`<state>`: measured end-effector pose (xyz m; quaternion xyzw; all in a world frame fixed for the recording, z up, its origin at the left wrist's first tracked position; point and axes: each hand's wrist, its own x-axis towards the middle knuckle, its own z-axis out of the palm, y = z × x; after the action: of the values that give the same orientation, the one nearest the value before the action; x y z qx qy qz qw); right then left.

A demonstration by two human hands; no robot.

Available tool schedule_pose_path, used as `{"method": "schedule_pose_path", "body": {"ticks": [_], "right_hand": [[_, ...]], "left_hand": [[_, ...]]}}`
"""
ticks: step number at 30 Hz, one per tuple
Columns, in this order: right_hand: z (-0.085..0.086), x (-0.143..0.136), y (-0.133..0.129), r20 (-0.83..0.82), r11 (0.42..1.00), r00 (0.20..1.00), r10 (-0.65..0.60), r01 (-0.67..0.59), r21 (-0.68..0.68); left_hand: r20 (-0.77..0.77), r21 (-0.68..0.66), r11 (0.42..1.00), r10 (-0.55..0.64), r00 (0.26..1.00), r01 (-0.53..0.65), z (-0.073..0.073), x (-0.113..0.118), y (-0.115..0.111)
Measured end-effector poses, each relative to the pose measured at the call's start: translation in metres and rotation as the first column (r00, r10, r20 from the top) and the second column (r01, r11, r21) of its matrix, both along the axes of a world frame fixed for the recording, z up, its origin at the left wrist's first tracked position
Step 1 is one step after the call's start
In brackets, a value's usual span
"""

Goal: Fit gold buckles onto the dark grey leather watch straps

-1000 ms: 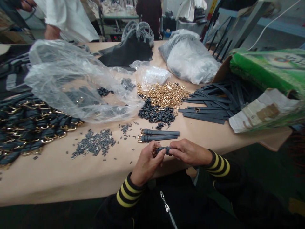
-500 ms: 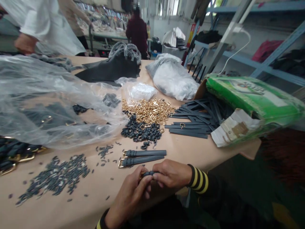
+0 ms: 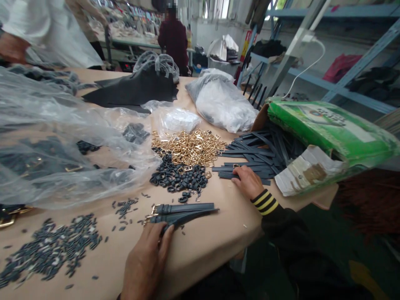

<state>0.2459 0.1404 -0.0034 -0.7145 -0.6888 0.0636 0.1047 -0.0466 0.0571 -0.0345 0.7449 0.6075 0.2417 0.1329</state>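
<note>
My left hand is low at the table's front, its fingers closed on the buckle end of a dark strap. That strap lies slanted against other dark straps with gold buckles at their left ends. Farther right, my right hand reaches over a row of flat dark strips. Its thumb and index finger are apart, with the fingertips at a small gold buckle on the strips. Whether they touch the buckle I cannot tell.
Loose gold buckles are heaped beyond dark loops. Small dark pieces lie scattered at left near plastic sheeting. A green box spills strips at right. A white-sleeved person stands at far left.
My hands have parted. The left has lowered a strap beside the others on the table; the right has moved up and right to the flat strips. The view has shifted slightly.
</note>
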Motion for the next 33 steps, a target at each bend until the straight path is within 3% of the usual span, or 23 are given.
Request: {"method": "schedule_pose_path", "body": {"ticks": [4,6,8,10,12,14,16,19,21,26,30,32,33], "right_hand": [[-0.003,0.006,0.001,0.012,1.0,1.0,-0.008,0.008,-0.004],[0.006,0.0,-0.003,-0.014,1.0,1.0,0.026,-0.026,-0.007],[0.019,-0.01,-0.012,-0.162,0.994,0.982,0.101,-0.106,-0.028],[0.032,-0.028,-0.025,-0.471,0.966,0.866,0.166,-0.239,-0.099],[0.039,-0.05,-0.04,-0.762,0.878,0.639,0.108,-0.42,-0.227],[0.04,-0.072,-0.055,-0.884,0.76,0.468,-0.013,-0.569,-0.313],[0.035,-0.089,-0.067,-0.927,0.698,0.357,-0.114,-0.635,-0.33],[0.024,-0.098,-0.077,-0.951,0.7,0.231,-0.207,-0.643,-0.309],[0.02,-0.098,-0.078,-0.954,0.703,0.186,-0.234,-0.646,-0.298],[0.02,-0.098,-0.081,-0.96,0.698,0.17,-0.221,-0.661,-0.277],[0.023,-0.106,-0.089,-0.975,0.742,0.147,-0.164,-0.634,-0.22],[0.024,-0.11,-0.092,-0.98,0.767,0.124,-0.158,-0.609,-0.201],[0.024,-0.111,-0.094,-0.98,0.777,0.118,-0.16,-0.597,-0.199]], "left_hand": [[-0.173,0.032,0.997,0.076,0.982,-0.072,-0.001,0.001,-0.003],[-0.163,0.062,0.995,0.091,0.982,-0.082,0.002,0.004,-0.004],[-0.094,0.127,0.985,0.129,0.987,-0.116,0.009,0.007,-0.006],[0.056,0.129,0.979,0.149,0.987,-0.156,0.019,0.012,-0.008],[0.293,-0.059,0.991,0.131,0.947,-0.119,0.028,0.02,-0.011],[0.549,-0.374,0.926,0.171,0.818,0.057,0.035,0.029,-0.013],[0.71,-0.499,0.845,0.272,0.65,0.192,0.038,0.035,-0.015],[0.8,-0.536,0.808,0.394,0.453,0.244,0.038,0.038,-0.017],[0.815,-0.541,0.804,0.431,0.386,0.245,0.038,0.037,-0.019],[0.828,-0.523,0.816,0.417,0.376,0.246,0.038,0.036,-0.022],[0.83,-0.533,0.789,0.419,0.368,0.305,0.036,0.038,-0.021],[0.821,-0.541,0.782,0.411,0.395,0.31,0.035,0.039,-0.022],[0.809,-0.53,0.81,0.394,0.437,0.251,0.036,0.039,-0.022]]}}
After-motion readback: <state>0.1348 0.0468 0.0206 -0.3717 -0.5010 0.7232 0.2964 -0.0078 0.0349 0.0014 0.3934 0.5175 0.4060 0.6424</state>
